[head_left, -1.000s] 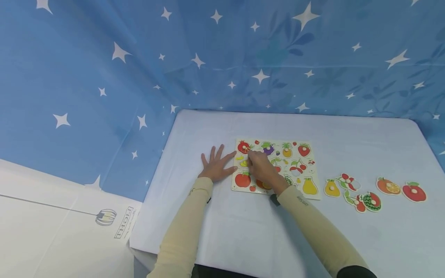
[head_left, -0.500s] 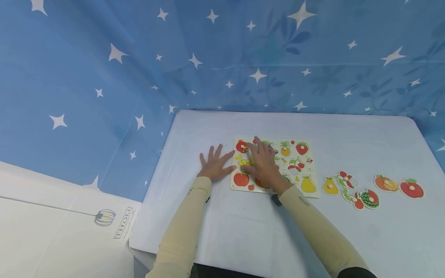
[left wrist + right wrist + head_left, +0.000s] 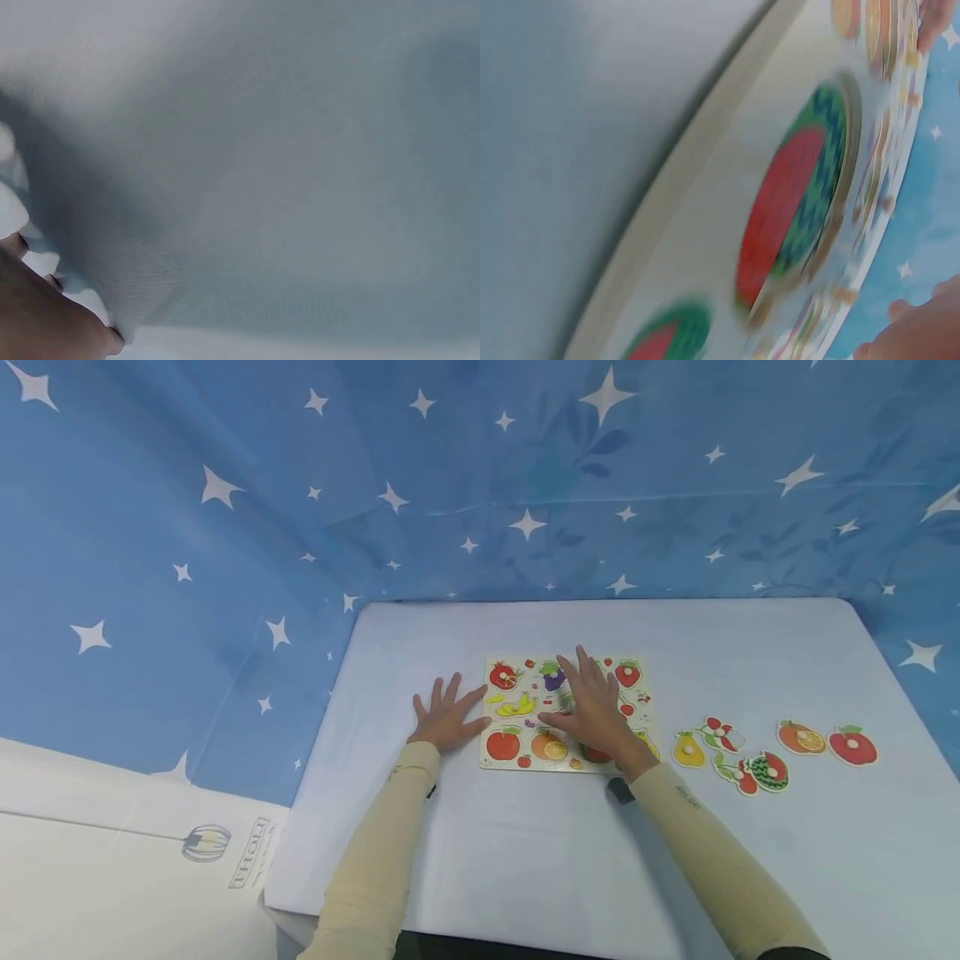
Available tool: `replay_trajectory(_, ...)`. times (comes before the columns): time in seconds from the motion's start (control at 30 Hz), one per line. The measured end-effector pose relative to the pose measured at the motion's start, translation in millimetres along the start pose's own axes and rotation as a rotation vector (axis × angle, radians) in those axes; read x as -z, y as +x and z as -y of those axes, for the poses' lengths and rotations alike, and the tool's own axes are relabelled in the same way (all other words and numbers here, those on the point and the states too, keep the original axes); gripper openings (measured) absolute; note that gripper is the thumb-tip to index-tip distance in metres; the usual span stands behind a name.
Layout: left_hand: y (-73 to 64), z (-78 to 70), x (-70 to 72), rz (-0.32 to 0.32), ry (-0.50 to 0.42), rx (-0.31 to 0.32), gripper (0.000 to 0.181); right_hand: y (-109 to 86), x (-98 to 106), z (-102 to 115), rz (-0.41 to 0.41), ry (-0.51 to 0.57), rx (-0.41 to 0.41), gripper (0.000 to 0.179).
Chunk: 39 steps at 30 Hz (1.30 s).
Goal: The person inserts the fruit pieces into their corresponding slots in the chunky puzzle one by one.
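A pale fruit puzzle board (image 3: 555, 767) lies on the white table. My left hand (image 3: 447, 718) rests flat at its left edge, fingers spread, thumb and index finger right at the edge. My right hand (image 3: 596, 710) is over the middle of the board with its fingers spread and nothing between them, covering several fruit shapes. Left of it show a yellow banana shape (image 3: 516, 705), a pomegranate (image 3: 503, 676) and purple grapes (image 3: 552, 676). Close up in the right wrist view, a blurred watermelon shape (image 3: 795, 202) sits on the board. The left wrist view shows only some left fingers (image 3: 56, 315) and tablecloth.
Loose fruit pieces lie right of the board: a pear (image 3: 688, 750), a red-and-white fruit piece (image 3: 722, 735), cherries (image 3: 738, 775) overlapping a watermelon (image 3: 769, 772), an orange (image 3: 801, 737) and an apple (image 3: 852, 746). A blue starry curtain (image 3: 480, 485) hangs behind the table.
My right hand has opened from bunched fingers near the banana shape and moved right across the board, uncovering the bananas. The left hand stays at the board's edge. The head view has shifted slightly.
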<state>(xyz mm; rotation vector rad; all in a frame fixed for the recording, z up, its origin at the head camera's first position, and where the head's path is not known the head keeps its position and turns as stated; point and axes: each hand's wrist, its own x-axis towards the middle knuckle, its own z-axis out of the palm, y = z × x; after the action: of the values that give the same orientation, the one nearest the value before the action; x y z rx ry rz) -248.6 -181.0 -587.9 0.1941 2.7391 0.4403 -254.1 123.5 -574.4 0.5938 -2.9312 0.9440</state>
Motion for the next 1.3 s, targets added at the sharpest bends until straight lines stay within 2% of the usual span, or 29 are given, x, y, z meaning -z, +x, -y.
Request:
replay_trajectory(0.27,-4.6,1.5,1.3,0.002,-0.002,0.016,0.074,-16.4,24.7,-19.1,0.013,0.022,-0.069,0.113)
replay_trajectory(0.47,-11.1,-3.8,8.3,0.01,0.024,0.025,0.074,-33.1,45.1,-38.7,-0.001,0.044,-0.108,0.104)
replay_trajectory(0.9,-13.7,-5.9,9.7,-0.008,0.06,0.018,0.076,-69.2,83.4,-78.2,-0.016,-0.017,-0.241,0.098)
replay_trajectory(1.1,-11.0,-6.5,7.7,-0.032,0.052,-0.015,0.075,-91.1,101.6,-96.4,-0.04,-0.004,-0.287,0.092)
replay_trajectory(1.3,-8.1,-9.8,5.0,-0.026,0.058,-0.023,0.076,-120.3,122.2,-107.9,-0.058,0.043,-0.32,0.08)
